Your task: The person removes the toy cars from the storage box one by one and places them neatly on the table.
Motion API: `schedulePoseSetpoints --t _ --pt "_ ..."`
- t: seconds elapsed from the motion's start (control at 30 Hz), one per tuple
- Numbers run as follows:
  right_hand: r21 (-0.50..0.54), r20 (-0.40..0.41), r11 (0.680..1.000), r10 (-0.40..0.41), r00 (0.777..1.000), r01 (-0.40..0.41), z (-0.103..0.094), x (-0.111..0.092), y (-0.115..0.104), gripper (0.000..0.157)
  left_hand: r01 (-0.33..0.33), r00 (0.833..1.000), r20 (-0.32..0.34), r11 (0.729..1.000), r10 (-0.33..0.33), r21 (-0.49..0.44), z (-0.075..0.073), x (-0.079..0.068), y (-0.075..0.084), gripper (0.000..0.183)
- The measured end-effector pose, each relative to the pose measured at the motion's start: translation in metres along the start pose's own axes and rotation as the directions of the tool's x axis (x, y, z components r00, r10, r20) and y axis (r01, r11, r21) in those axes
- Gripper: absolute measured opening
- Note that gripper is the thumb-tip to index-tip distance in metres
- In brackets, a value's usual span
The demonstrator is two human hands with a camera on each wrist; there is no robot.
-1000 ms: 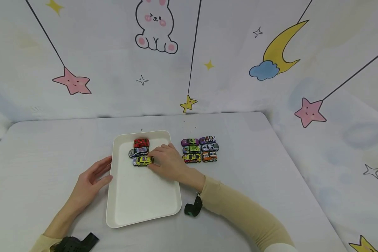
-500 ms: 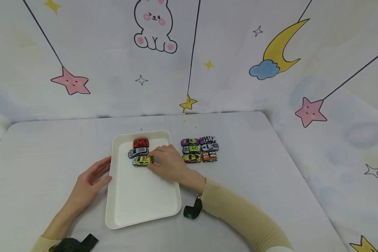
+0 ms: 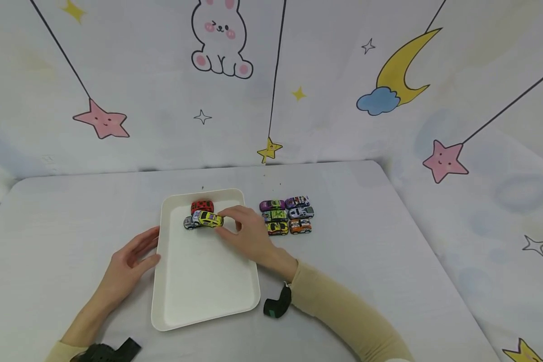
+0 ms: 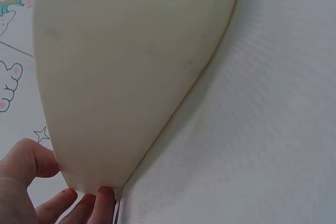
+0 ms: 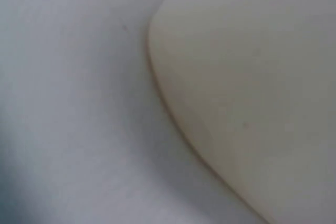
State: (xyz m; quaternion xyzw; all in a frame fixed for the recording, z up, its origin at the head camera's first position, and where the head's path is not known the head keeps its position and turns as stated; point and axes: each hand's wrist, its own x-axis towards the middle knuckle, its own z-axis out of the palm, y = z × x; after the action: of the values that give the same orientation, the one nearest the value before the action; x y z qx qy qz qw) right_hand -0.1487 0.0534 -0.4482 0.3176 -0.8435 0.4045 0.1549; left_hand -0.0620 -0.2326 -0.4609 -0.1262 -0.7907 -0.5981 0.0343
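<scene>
In the head view a yellow toy car [image 3: 208, 218] is pinched by its right end between the thumb and fingers of my right hand [image 3: 251, 236]. It appears raised, partly covering a silver toy car [image 3: 188, 222]. Just behind them sits a red toy car [image 3: 202, 206], inside the white tray [image 3: 205, 286]. My left hand [image 3: 128, 261] rests at the tray's left side. In the left wrist view the fingertips of that hand [image 4: 63, 198] touch the tray wall [image 4: 126, 77]. The right wrist view shows the tray's outer wall [image 5: 247, 77] but not the hand.
Right of the tray, several toy cars stand in two columns on the white table, among them a purple car [image 3: 272, 205] and an orange car [image 3: 300, 226]. A patterned backdrop [image 3: 326, 130] rises behind the table.
My right hand has lifted the yellow car and shifted it slightly back and right, so it now overlaps the silver car. The left hand stays at the tray.
</scene>
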Motion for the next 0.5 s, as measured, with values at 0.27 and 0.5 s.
schedulePoseSetpoints --t 0.27,0.5 --pt "-0.012 -0.174 0.991 -0.133 0.976 0.133 -0.015 -0.008 0.017 0.031 0.025 1.000 0.001 1.000 -0.025 0.010 0.000 0.000 -0.001 0.057" --pt "-0.061 -0.272 0.989 -0.143 0.952 0.132 -0.045 -0.025 0.044 0.035 0.025 1.000 0.003 1.000 -0.025 0.014 0.000 0.000 -0.002 0.056"
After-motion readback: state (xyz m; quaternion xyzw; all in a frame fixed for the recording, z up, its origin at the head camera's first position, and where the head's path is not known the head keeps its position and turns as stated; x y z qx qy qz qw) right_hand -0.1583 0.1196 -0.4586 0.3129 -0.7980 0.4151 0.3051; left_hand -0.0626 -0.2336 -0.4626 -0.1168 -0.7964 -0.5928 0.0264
